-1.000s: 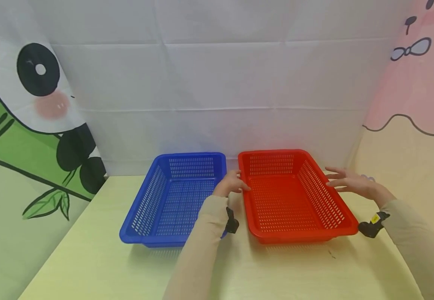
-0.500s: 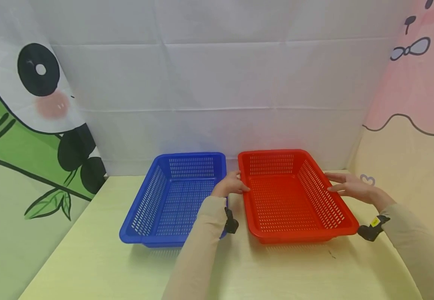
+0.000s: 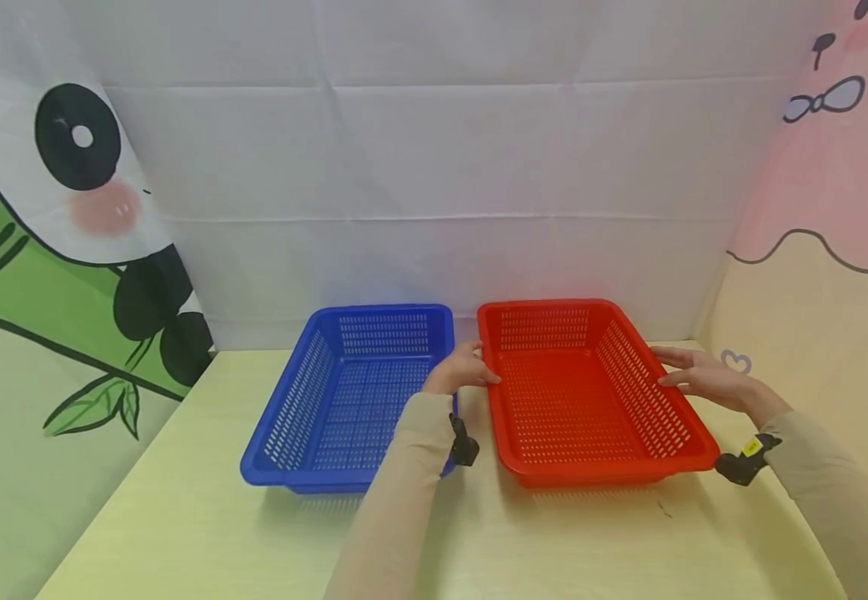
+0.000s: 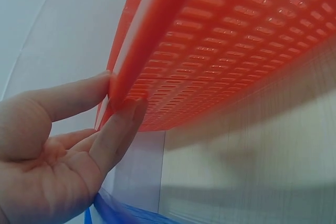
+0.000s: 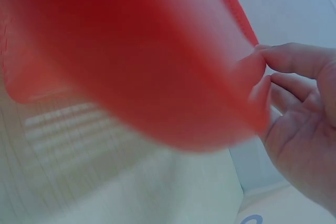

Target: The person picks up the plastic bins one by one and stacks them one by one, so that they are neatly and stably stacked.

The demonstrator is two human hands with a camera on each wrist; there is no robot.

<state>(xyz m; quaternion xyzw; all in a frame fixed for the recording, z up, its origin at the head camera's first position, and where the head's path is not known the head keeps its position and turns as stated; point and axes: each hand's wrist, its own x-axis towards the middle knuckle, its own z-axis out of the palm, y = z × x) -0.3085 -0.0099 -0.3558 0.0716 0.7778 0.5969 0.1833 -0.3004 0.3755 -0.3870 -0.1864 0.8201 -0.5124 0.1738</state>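
gripping the red bskt from both sides: l hand pinches the rim at the bskt's 9 o'clock, r hand pinches it at approx 3. l wrist cam shows digits either side of the rim, so that hold's clear; r wrist cam has fingers bent round the rim too, tho the plastic's blurry up close.

red bskt is at approx 4 o'clock in the head view, over the pale table, shadow under its near edge. can't tell if its base is touching the tabletop.

blue bskt is at the red one's 9 o'clock, just beside it w/ a narrow gap betw; l hand covers pt of its 3 o'clock edge. can't tell if they touch.

both arms in beige sleeves, w/ a blk wrist unit on l & another on r. small dark mark on table at red bskt's 5 o'clock.

white backdrop at 12, cartoon eye at approx 10, pink figure at approx 2. heart print at r hand's 2.
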